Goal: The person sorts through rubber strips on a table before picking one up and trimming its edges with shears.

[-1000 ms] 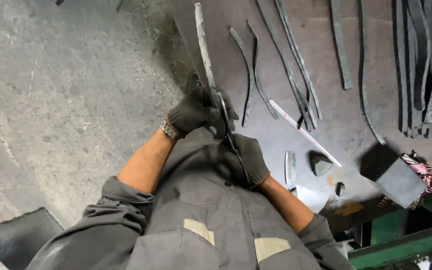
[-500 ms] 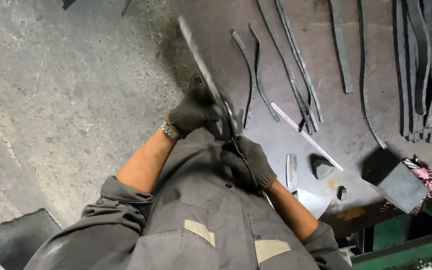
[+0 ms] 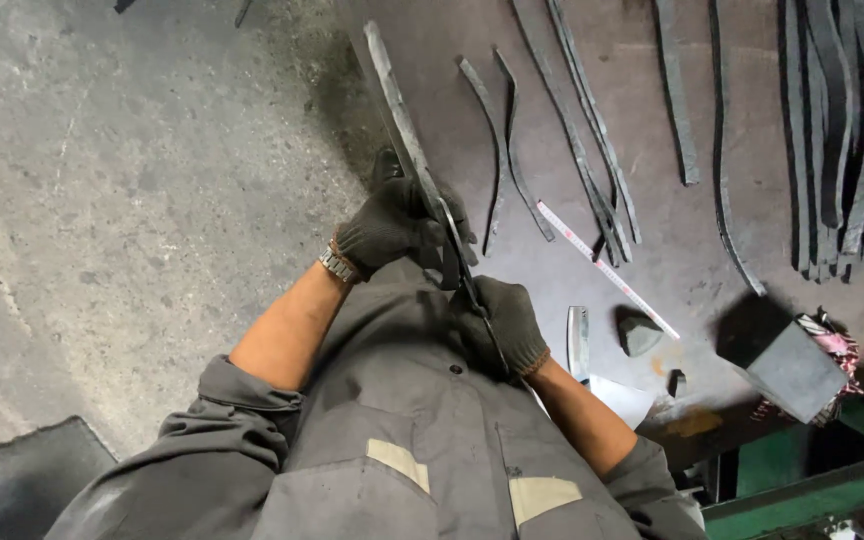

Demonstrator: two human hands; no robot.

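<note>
Two gloved hands clench one long dark metal strip (image 3: 404, 130), which slants from the person's chest toward 11 o'clock over the edge of the steel bench (image 3: 652, 270): the left hand (image 3: 392, 225) has its fingers wrapped around the strip's middle, the right hand (image 3: 502, 320) grips its near end. More bent strips (image 3: 592, 150) lie at 1 o'clock, a tape measure (image 3: 607, 268) just right of the hands.
</note>
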